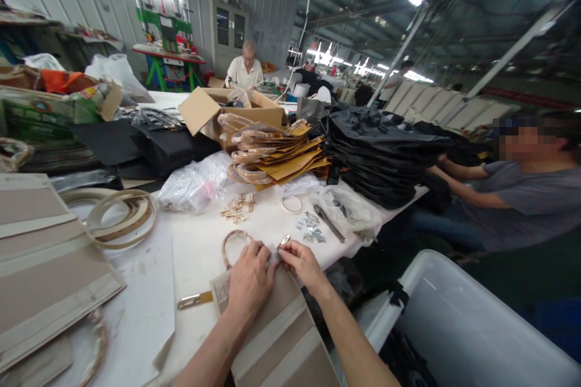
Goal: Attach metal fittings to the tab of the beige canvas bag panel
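A beige bag body (276, 341) with pale strips lies on the white table in front of me. My left hand (251, 275) is closed over its far edge, its fingertips partly hidden. In the fingers of my right hand (303, 263) is a small gold metal clasp (284, 240), pinched at the bag's far right corner. A wrapped round handle (227, 242) sticks out beyond the bag's far edge. To the left of the bag a strap end with a gold metal fitting (195, 300) juts out. Gold fittings (238, 207) and silver metal plates (311, 227) lie in loose piles past my hands.
More beige panels (40, 266) and coiled strips (122, 217) lie at left. Yellow pieces with wrapped handles (281, 154), an open carton (267, 113) and stacked black bags (381, 151) stand beyond. A plastic bin (472, 314) is at right. Two co-workers sit nearby.
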Available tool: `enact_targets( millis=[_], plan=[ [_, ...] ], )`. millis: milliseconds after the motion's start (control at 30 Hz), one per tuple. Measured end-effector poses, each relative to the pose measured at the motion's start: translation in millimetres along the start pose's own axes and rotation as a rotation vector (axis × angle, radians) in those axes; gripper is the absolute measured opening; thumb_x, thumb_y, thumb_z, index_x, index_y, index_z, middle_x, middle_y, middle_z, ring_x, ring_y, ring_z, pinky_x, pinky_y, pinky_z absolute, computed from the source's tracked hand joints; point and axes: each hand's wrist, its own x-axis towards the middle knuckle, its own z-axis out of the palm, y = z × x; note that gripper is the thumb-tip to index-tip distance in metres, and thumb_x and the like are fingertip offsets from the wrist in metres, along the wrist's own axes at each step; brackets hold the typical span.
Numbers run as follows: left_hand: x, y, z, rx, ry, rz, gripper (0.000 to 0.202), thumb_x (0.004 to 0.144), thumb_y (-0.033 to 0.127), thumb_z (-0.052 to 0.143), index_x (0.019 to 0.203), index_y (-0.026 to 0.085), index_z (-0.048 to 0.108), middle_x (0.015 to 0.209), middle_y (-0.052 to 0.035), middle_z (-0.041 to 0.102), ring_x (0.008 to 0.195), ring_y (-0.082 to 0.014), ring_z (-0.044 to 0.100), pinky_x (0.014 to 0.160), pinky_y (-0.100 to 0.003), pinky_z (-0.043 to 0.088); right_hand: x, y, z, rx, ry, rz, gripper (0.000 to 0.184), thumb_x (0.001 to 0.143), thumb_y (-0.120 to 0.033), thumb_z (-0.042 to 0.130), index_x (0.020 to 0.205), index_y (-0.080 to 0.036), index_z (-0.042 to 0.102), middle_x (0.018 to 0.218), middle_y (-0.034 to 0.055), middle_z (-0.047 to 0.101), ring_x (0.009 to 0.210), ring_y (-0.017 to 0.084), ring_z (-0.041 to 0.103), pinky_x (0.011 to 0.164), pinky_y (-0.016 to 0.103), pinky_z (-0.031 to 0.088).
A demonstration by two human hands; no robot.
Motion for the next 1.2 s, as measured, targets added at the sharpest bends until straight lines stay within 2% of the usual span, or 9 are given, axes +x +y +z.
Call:
enact_targets(
  millis=[100, 267, 367, 567, 767, 933, 1067, 1200],
  plan=[
    [3.1, -1.5, 0.4, 0.002, -0.016, -0.003, 0.013, 0.098, 0.032, 0.062, 0.105, 0.021, 0.063, 0.112, -0.0079, 0.069, 0.106, -0.0278, 0.064, 0.091, -0.041, 0.053, 2.4, 0.6, -0.4, 0.035, 0.014, 0.02, 0.034, 0.078, -0.049, 0.079, 0.089, -0.019, 0.067, 0.065, -0.004, 0.056, 0.057, 0.011, 0.046, 0.054, 0.026, 0.029],
    [6.8, -0.2, -3.3, 0.035, -0.083, -0.027, 0.016, 0.099, 0.035, 0.06, 0.106, 0.021, 0.063, 0.104, -0.0066, 0.072, 0.102, -0.0281, 0.064, 0.087, -0.04, 0.05, 4.6, -1.6, -4.6, 0.016, 0.008, 0.065, 0.037, 0.076, -0.051, 0.079, 0.089, -0.018, 0.068, 0.063, -0.0031, 0.058, 0.054, 0.011, 0.046, 0.052, 0.026, 0.028],
    [6.4, 1.3, -2.4, 0.066, -0.082, -0.032, 0.018, 0.1, 0.036, 0.058, 0.107, 0.021, 0.063, 0.105, -0.0075, 0.072, 0.104, -0.0283, 0.064, 0.088, -0.04, 0.049, 5.5, -3.9, -5.6, 0.02, -0.006, 0.075, 0.038, 0.073, -0.051, 0.081, 0.087, -0.018, 0.068, 0.063, -0.0031, 0.059, 0.054, 0.011, 0.048, 0.052, 0.026, 0.028],
    [4.3, 7.8, 1.1, 0.096, -0.054, -0.101, 0.031, 0.099, 0.037, 0.059, 0.124, 0.018, 0.059, 0.105, -0.0107, 0.072, 0.105, -0.0298, 0.065, 0.087, -0.04, 0.05, 5.5, -12.5, -4.7, -0.001, -0.04, 0.095, 0.04, 0.07, -0.052, 0.083, 0.084, -0.017, 0.068, 0.062, -0.0038, 0.059, 0.055, 0.01, 0.047, 0.053, 0.025, 0.029],
    [6.1, 5.2, 1.8, 0.063, -0.061, -0.106, 0.027, 0.098, 0.035, 0.06, 0.119, 0.017, 0.061, 0.104, -0.0126, 0.073, 0.105, -0.031, 0.067, 0.089, -0.041, 0.051, 5.2, -11.1, -6.6, 0.002, -0.038, 0.111, 0.043, 0.068, -0.052, 0.086, 0.085, -0.017, 0.07, 0.063, -0.0033, 0.06, 0.056, 0.01, 0.048, 0.054, 0.025, 0.03],
    [12.0, -11.3, -2.8, -0.149, -0.123, -0.032, 0.03, 0.094, 0.035, 0.066, 0.118, 0.016, 0.062, 0.107, -0.0118, 0.075, 0.101, -0.0265, 0.069, 0.092, -0.038, 0.052, 3.5, -9.3, -13.2, 0.139, -0.023, 0.121, 0.043, 0.068, -0.051, 0.089, 0.085, -0.016, 0.072, 0.066, -0.0021, 0.062, 0.059, 0.009, 0.049, 0.058, 0.024, 0.032],
    [12.2, -16.9, -7.6, -0.172, -0.123, -0.026, 0.022, 0.099, 0.031, 0.058, 0.117, 0.019, 0.063, 0.109, -0.0081, 0.076, 0.1, -0.0227, 0.069, 0.093, -0.034, 0.051, 2.5, -9.5, -14.8, 0.122, -0.037, 0.113, 0.042, 0.069, -0.052, 0.089, 0.085, -0.016, 0.072, 0.066, -0.0017, 0.062, 0.058, 0.009, 0.048, 0.058, 0.025, 0.031],
    [9.4, -12.1, -7.7, -0.135, -0.101, -0.037, 0.017, 0.103, 0.029, 0.052, 0.112, 0.021, 0.063, 0.108, -0.0071, 0.076, 0.103, -0.0226, 0.068, 0.094, -0.034, 0.05, 2.0, -8.3, -13.5, 0.06, -0.064, 0.097, 0.039, 0.073, -0.052, 0.086, 0.087, -0.017, 0.073, 0.065, -0.0023, 0.061, 0.057, 0.01, 0.046, 0.058, 0.026, 0.029]
  ],
)
